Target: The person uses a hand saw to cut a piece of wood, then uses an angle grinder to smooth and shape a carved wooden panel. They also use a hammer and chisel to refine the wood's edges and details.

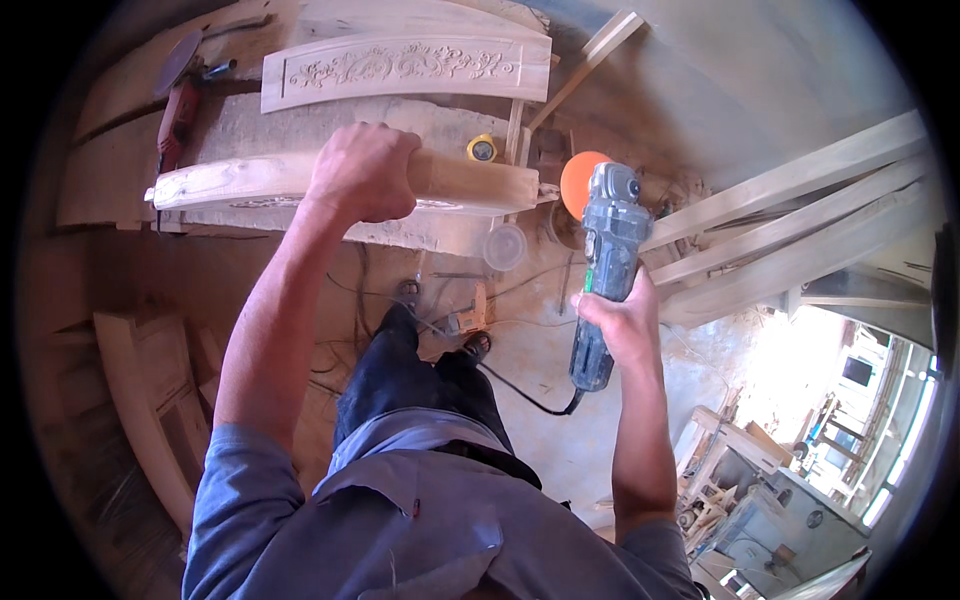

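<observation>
My left hand [365, 172] is closed over the top edge of a carved wooden panel [470, 185], which stands on its long edge on the workbench. Part of the panel's carving shows low on its near face. In my right hand [625, 320] is a dark angle grinder [612, 235], gripped round its body. An orange disc [583, 183] sits at the grinder's far end, a little to the right of the panel's end and apart from it. The grinder's black cord [535, 402] trails off toward my legs.
Behind the panel lies another carved panel [400, 70]. A yellow tape measure [482, 148] and a red grinder [178, 125] rest on the bench [240, 120]. Long wooden beams [800, 185] lean at the right. An orange tool [470, 312] and cables lie on the floor by my feet.
</observation>
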`<action>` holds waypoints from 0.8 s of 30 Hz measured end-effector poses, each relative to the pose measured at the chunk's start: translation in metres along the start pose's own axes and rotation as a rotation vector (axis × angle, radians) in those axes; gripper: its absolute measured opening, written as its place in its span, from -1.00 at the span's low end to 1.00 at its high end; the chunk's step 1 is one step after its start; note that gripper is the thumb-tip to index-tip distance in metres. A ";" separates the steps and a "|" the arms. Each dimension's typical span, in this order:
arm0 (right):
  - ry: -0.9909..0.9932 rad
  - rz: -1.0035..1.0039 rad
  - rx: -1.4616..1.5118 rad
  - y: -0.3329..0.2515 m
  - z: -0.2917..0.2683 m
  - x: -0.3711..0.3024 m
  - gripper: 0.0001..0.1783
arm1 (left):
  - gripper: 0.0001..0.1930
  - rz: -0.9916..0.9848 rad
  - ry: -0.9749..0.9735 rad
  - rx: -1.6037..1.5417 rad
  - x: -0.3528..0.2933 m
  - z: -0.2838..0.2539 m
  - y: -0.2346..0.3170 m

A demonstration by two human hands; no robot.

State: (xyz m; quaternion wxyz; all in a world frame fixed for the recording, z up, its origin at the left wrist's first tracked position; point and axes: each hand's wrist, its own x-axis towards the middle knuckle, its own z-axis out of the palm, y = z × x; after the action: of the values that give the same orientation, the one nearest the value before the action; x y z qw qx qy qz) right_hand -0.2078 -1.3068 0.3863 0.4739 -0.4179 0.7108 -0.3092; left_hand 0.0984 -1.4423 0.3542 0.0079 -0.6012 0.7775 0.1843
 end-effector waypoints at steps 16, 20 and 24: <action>-0.122 0.117 0.051 -0.012 0.003 -0.021 -0.51 | -0.69 0.057 0.074 -0.072 -0.030 0.024 0.002; -0.127 0.167 0.046 -0.022 0.008 -0.027 -0.51 | -0.73 0.064 0.057 -0.080 -0.031 0.023 0.003; -0.112 0.172 0.056 -0.024 0.015 -0.031 -0.52 | -0.74 0.085 0.096 -0.092 -0.032 0.029 0.000</action>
State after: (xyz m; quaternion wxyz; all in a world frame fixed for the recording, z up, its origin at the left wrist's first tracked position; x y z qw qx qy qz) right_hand -0.1806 -1.2911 0.4136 0.5490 -0.3587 0.7076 -0.2632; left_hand 0.1011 -1.4037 0.3347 -0.0649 -0.5755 0.7925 0.1912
